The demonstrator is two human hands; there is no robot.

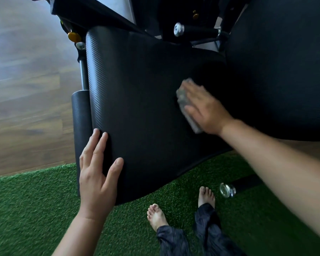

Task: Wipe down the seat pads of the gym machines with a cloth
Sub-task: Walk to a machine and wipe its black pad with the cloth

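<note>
A wide black textured seat pad (137, 100) fills the middle of the head view. My right hand (205, 108) lies flat with straight fingers on a folded grey cloth (185, 104), pressing it against the pad's right part; most of the cloth is hidden under the palm. My left hand (96, 174) rests with straight, spread fingers on the pad's near left edge, holding nothing. A second large black pad (284, 71) stands to the right, next to the first one.
The machine's black frame with a chrome-capped bar (179, 29) and gold knobs (74, 36) rises behind the pad. A small black roller pad (80, 115) sits at the left. My bare feet (157, 217) stand on green turf (26, 209); a chrome-ended bar (227, 190) lies near them. Wooden floor (26, 89) at left.
</note>
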